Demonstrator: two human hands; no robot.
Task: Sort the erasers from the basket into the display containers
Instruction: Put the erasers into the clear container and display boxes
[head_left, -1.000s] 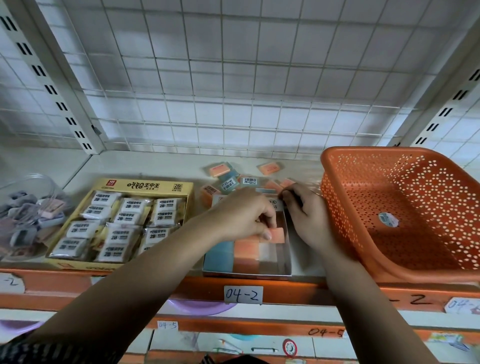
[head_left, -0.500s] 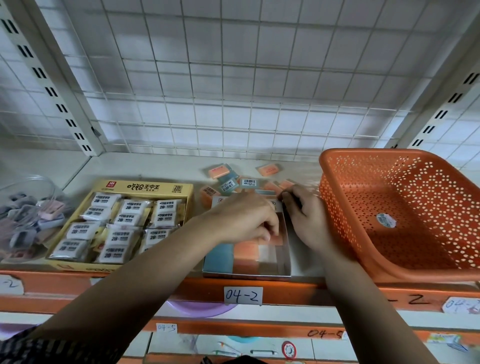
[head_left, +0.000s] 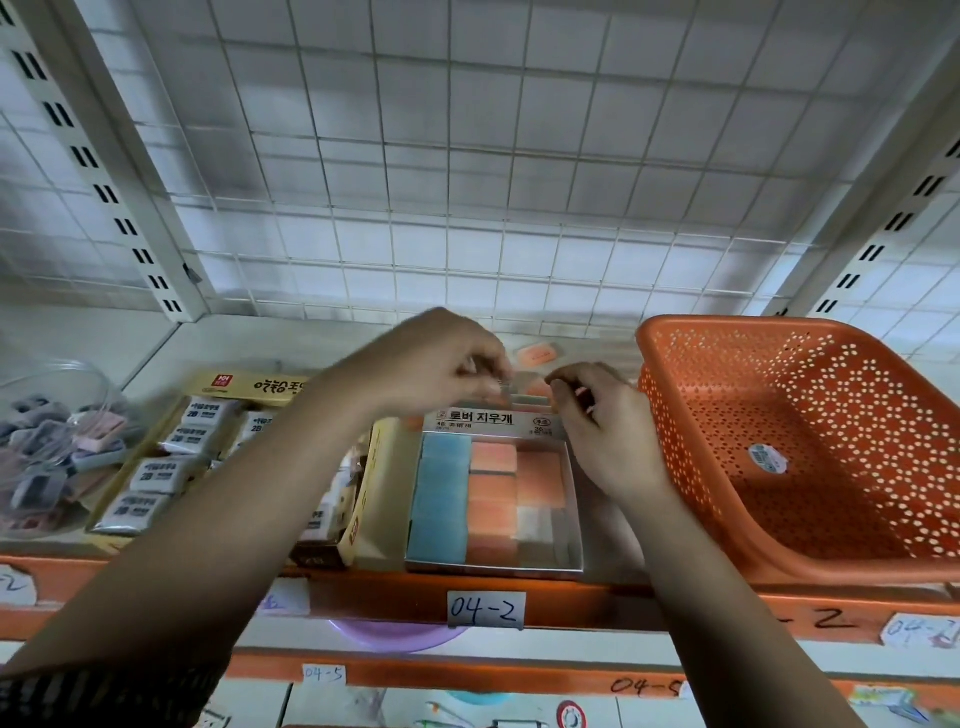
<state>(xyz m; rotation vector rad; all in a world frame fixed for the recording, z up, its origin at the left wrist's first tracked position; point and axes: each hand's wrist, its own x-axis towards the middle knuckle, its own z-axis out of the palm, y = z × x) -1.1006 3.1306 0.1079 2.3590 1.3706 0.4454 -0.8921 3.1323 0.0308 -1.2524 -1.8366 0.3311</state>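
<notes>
- A white shelf (head_left: 249, 343) with a wire-grid back carries everything at chest height.
- An orange perforated basket (head_left: 727, 332) sits at the right. Only a round sticker shows inside, so the sorting looks nearly finished.
- A yellow box (head_left: 363, 493) at the left holds wrapped white erasers (head_left: 161, 475).
- A silver display box (head_left: 493, 569) sits in the middle, touching the yellow box. It holds 1 blue row and 2 orange rows of erasers, with a gap at the front right.
- The left hand (head_left: 441, 364) hovers above the back of the display box with its fingers curled. It is motion-blurred, so whether its grip holds anything cannot be told.
- The right hand (head_left: 602, 431) is just beside the display box's back right corner, also curled. Its grip is equally unclear.
- A loose orange eraser (head_left: 537, 354) lies on the shelf behind both hands.
- Risk: a reach over the upright label flap could knock it down or nudge the packed rows out of line, and a loose eraser could slide out of reach at the back.
- Change: 0.5 s ago both hands were low, over the back of the display box. Now both are raised and the flap's lettering is uncovered.
</notes>
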